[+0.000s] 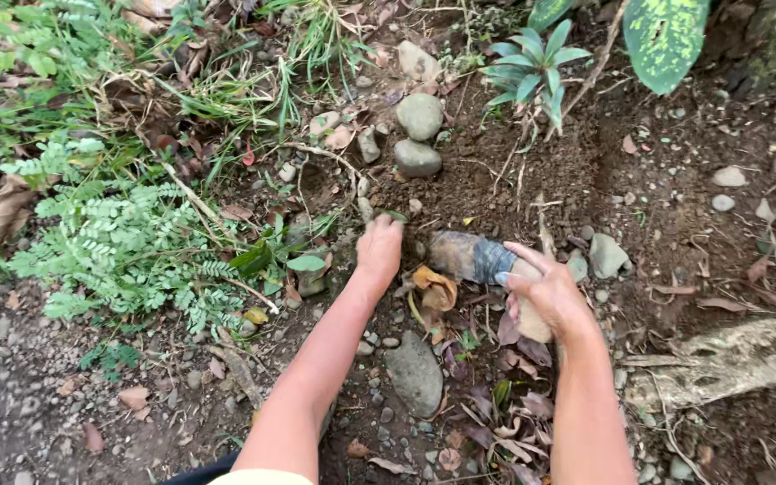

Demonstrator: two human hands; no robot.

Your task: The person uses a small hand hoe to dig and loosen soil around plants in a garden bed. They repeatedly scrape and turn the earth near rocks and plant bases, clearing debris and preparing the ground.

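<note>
Your left hand [379, 247] is pressed knuckles-up into the soil [532, 171], its fingers curled together into the dirt beside a curled dry leaf [436, 289]; whether they grip anything, you cannot tell. Your right hand [545, 292] rests on a dirty bottle [471, 257] lying on its side between your hands, the fingers spread apart over its near end, not clamped. A flat grey stone [415, 373] lies between your forearms. Two round stones [418, 135] sit further up, ferns [119, 242] grow to the left, and a thick root [729, 359] runs at the right.
</note>
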